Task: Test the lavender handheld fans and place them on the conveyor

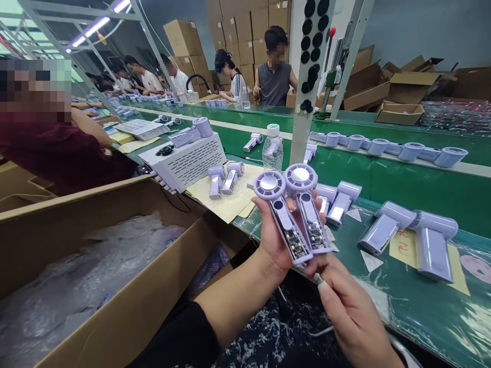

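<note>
My left hand (273, 243) is closed around two lilac handheld fans, a left fan (286, 214) and a right fan (310, 217), held side by side. Their round heads point up, and their open handle fronts show circuit boards with small lit spots. Just below the handle ends, my right hand (351, 306) pinches what looks like the end of a white cable (322, 332); its tip is mostly hidden by the fingers. Beyond the held fans, more handheld fans (343, 202) lie on the green bench. Two others (435, 243) rest at the right on yellow paper.
A deep cardboard box (126, 306) with clear plastic bags stands at my left. Behind it are a grey vented device (187, 161) and a plastic bottle (272, 151). A white post (303, 112) rises from the bench. Fans line the conveyor (422, 181); several people sit along it.
</note>
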Demonstrator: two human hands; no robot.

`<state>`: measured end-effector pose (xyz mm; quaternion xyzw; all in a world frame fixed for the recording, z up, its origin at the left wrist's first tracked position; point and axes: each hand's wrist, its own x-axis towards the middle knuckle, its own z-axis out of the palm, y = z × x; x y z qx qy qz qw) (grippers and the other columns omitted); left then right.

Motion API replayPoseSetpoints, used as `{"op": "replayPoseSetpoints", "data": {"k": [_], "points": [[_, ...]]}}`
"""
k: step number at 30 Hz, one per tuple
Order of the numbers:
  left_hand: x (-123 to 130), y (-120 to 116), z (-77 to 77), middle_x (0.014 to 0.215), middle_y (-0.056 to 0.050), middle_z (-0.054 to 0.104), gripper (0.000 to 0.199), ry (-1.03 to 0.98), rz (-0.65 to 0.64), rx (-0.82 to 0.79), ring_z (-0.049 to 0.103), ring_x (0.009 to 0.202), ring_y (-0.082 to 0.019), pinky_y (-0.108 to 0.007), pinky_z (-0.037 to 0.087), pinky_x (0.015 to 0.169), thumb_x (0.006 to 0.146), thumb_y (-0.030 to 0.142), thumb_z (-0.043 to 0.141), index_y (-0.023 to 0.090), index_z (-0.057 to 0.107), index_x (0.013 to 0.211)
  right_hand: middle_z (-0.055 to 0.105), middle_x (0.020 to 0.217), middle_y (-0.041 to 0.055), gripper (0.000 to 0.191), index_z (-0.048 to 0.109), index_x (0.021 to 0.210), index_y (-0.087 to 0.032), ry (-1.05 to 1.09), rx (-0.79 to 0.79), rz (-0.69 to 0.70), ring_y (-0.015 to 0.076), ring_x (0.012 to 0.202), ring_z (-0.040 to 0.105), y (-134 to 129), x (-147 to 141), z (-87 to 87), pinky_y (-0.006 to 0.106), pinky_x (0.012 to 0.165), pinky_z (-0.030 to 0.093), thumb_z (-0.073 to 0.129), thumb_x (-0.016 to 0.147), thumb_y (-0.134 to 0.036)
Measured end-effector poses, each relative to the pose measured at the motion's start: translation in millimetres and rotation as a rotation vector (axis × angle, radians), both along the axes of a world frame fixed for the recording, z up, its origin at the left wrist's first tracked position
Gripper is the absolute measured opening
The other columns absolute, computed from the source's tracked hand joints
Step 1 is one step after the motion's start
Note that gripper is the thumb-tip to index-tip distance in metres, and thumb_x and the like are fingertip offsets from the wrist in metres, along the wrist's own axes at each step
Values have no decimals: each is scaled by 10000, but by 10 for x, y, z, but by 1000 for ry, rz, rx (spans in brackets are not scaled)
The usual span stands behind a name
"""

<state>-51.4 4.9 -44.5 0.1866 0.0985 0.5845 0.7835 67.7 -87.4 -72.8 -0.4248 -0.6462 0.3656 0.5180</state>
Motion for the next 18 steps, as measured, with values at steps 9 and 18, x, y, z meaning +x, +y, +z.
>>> {"op": "replayPoseSetpoints", "data": {"k": [9,18], "points": [[21,-101,-97,1126,-82,722,790,166,91,175,699,1005,-277,-390,607,829,521,950,721,187,550,635,423,465,-58,503,476,677,-243,382,-341,-108,126,429,408,-83,-176,-181,249,466,362,504,1065,-562],[-26,-37,-207,1101,-79,735,759,198,119,153,703,1040,-297,-409,600,873,563,935,721,198,628,716,669,864,73,421,635,787,-231,49,-200,-86,236,838,627,3,193,-37,338,748,531,532,1035,-555]]}}
